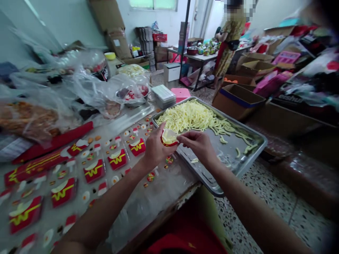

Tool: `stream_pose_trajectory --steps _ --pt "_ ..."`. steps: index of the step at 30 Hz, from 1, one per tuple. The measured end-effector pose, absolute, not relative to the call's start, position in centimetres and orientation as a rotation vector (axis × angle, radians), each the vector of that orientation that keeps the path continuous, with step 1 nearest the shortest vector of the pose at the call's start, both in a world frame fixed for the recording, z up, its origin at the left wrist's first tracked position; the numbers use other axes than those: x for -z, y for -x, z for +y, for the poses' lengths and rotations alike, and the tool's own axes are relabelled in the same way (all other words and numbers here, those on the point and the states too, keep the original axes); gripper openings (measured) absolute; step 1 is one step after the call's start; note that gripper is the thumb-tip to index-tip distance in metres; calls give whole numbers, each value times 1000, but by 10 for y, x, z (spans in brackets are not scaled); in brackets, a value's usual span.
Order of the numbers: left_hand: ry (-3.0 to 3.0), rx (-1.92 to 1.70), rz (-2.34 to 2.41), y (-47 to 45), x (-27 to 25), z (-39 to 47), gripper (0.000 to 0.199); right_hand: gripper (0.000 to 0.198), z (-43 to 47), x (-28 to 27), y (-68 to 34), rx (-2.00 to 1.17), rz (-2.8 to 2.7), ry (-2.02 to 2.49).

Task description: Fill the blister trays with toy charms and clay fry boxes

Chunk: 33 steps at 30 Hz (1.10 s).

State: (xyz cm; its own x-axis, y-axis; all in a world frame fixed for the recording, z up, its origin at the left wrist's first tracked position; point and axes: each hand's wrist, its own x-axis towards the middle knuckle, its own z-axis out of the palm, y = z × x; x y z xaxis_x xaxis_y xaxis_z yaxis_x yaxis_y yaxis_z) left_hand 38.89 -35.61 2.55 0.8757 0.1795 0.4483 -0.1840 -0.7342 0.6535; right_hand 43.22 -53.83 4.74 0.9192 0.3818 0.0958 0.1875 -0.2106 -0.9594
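Note:
My left hand (156,148) is closed around a small red fry carton (169,137) with a pale inside, tilted so its opening faces up. At the carton's right rim, the fingers of my right hand (197,143) are pinched together; whether they grip the rim or a small piece is hidden. Just beyond both hands lies a metal tray (258,144) with a heap of pale yellow toy fries (185,116) toward its far left side. Several loose fries lie across the tray's bare part.
Flat red cartons with yellow marks (94,171) lie in rows among small toy food pieces on the table (137,208). Plastic bags (87,88) crowd the left. Behind the tray are a pink stool (180,94) and a cardboard box (239,98). A person (230,38) stands at a far table.

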Motion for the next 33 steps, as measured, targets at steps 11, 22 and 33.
stream_pose_trajectory --steps 11,22,33 --pt "-2398 -679 353 -285 -15 -247 98 21 -387 -67 -393 -237 -1495 2013" --pt "-2267 -591 843 -81 -25 -88 109 18 -176 -22 -269 -689 -1681 1509" --pt "-2377 -507 1533 79 -3 18 74 24 20 17 -166 -460 -2194 1807"
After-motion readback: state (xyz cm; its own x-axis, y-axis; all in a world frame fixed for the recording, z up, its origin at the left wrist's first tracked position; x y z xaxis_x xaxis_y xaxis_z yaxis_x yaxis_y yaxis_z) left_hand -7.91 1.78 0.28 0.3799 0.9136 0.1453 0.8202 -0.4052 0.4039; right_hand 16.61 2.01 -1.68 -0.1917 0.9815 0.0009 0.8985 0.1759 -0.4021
